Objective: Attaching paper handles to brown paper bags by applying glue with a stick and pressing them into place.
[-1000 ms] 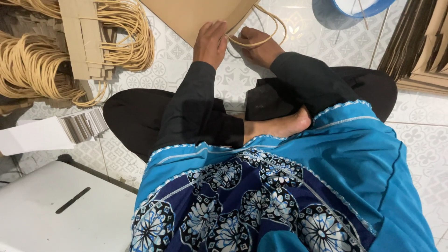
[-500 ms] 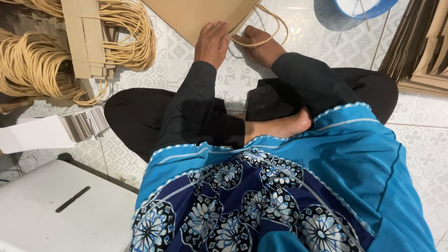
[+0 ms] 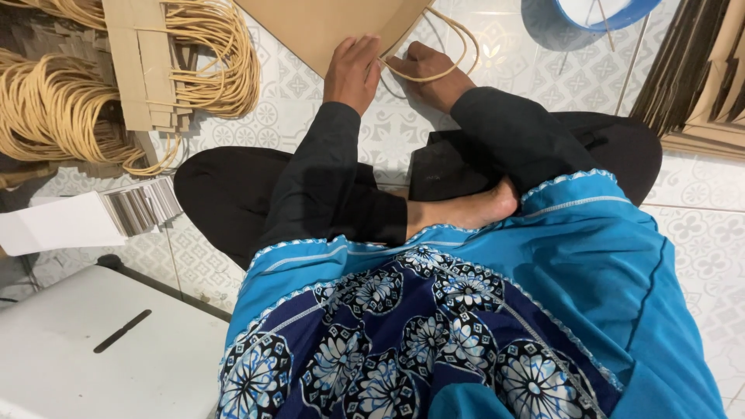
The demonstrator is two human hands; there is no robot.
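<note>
**Hands working a cord handle at a paper bag's edge**

Left hand (image 3: 355, 71) is lying flat, fingers spread, pressing on the brown kraft paper bag (image 3: 330, 27) on the far tiled floor (image 3: 512, 70). Right hand (image 3: 431, 74) is curling closed around the beige twisted-cord loop handle (image 3: 452, 48) just right of the bag's edge. Bundles of matching cord handles (image 3: 54, 109) are lying far left.

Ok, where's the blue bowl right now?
In the head view, the blue bowl sits on the tiled floor at the top right edge, beyond the right hand, left of the stacked brown paper.
</note>
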